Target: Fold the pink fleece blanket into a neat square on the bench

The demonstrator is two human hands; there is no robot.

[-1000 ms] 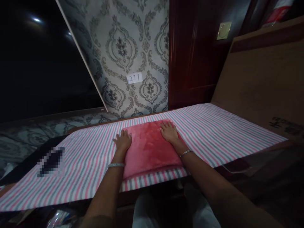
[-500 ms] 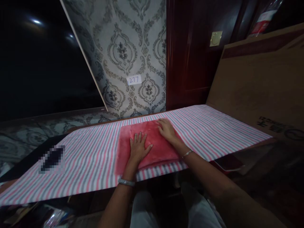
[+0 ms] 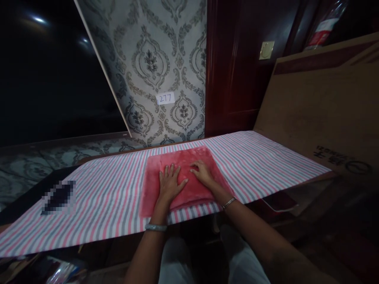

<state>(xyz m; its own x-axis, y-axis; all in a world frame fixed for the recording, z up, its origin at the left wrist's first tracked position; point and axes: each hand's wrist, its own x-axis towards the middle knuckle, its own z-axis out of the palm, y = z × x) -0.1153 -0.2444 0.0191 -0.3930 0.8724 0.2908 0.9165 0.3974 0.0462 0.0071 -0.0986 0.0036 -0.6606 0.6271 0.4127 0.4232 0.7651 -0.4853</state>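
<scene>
A red plush cloth (image 3: 183, 157), roughly square and folded in layers at its front edge, lies flat on a striped sheet (image 3: 112, 189). My left hand (image 3: 169, 182) rests on its left half, palm down with the fingers spread. Over the right half is my right hand (image 3: 203, 173), fingers loosely bent, thumb apart, holding nothing. Whether its fingertips press on the cloth or hover just above it, I cannot tell.
A large cardboard box (image 3: 319, 102) stands at the right, with a plastic bottle (image 3: 324, 31) behind its top. On the left a large dark screen (image 3: 56, 79) leans over the table. A blurred-out dark object (image 3: 59, 197) lies on the sheet's left part.
My right hand has moved left and nearer from the cloth's far right corner, and its fingers are more bent. My left hand stays in place on the cloth.
</scene>
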